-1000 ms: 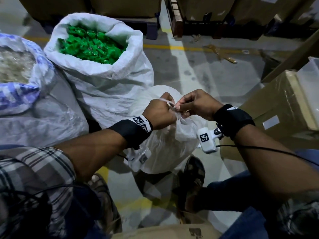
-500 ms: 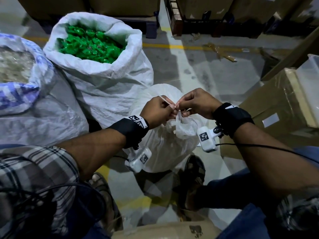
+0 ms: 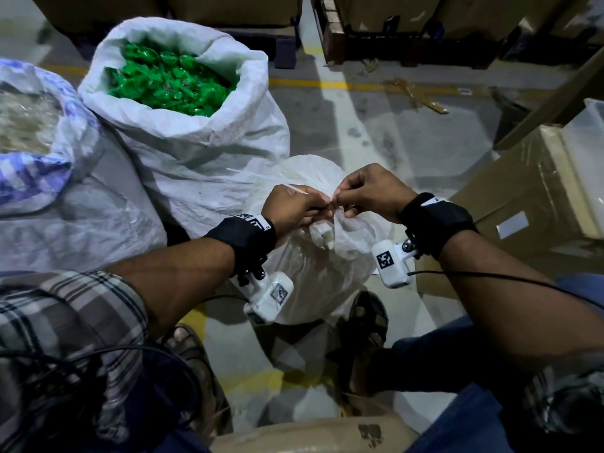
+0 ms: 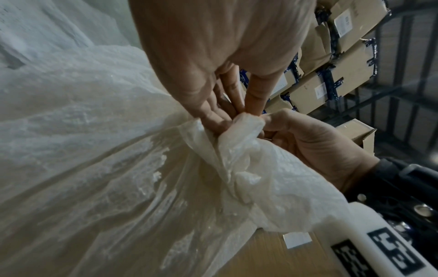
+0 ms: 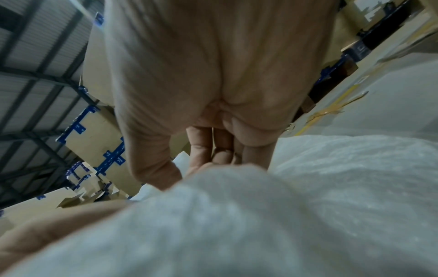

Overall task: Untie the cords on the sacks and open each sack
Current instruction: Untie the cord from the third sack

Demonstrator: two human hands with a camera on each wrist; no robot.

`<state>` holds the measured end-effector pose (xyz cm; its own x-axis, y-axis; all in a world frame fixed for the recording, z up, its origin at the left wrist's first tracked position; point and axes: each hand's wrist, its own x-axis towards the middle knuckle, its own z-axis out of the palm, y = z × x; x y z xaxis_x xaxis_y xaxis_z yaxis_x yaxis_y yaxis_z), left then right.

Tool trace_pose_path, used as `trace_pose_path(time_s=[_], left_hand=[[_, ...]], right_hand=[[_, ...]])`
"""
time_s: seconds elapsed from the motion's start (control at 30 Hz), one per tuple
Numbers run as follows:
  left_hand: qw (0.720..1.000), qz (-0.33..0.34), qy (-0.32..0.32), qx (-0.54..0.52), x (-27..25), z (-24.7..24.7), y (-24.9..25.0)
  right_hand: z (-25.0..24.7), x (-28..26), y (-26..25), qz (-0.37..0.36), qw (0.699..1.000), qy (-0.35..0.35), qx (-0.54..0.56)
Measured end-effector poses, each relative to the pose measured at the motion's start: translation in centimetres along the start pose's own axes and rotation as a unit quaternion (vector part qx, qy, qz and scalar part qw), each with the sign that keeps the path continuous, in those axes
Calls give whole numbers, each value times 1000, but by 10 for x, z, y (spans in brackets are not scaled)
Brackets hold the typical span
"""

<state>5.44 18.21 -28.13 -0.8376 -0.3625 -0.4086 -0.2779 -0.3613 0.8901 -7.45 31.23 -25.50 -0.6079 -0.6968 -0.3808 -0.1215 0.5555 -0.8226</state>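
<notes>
A small white sack (image 3: 313, 276) stands on the floor between my feet, its neck (image 3: 330, 230) bunched and twisted. My left hand (image 3: 299, 207) pinches the bunched neck (image 4: 246, 121) between thumb and fingers (image 4: 213, 116). My right hand (image 3: 362, 194) meets it fingertip to fingertip and pinches the thin white cord (image 3: 294, 188) at the neck. A loose cord end runs left over the back of my left hand. The fingers hide the knot. In the right wrist view, my right hand (image 5: 208, 150) reaches down behind the sack's blurred cloth (image 5: 237, 224).
An open white sack (image 3: 196, 152) full of green pieces stands behind on the left, with another open blue-and-white sack (image 3: 39, 171) beside it. Cardboard boxes (image 3: 536, 197) sit close on the right, and one box (image 3: 310, 436) lies at my feet. Pallets line the far floor.
Both hands stay at the sack's neck. The loose cord end now stretches farther left across my left hand, and the neck's cloth flap has slackened a little.
</notes>
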Motion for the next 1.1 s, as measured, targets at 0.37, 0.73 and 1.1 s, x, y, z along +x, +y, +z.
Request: trace_pose_path(time_s=[0.37,0.73,1.1], left_hand=[[995,58,-20,79,0,1,-3],[979,99,10,178,11,-9,-1],[829,288,15,478,15,-12,25]], right_hand=[[-1,5,1,-1,999,38,-24],[-36,-1,-3,0,997,20,71],[-27,6,-2,-35,996,-4,76]])
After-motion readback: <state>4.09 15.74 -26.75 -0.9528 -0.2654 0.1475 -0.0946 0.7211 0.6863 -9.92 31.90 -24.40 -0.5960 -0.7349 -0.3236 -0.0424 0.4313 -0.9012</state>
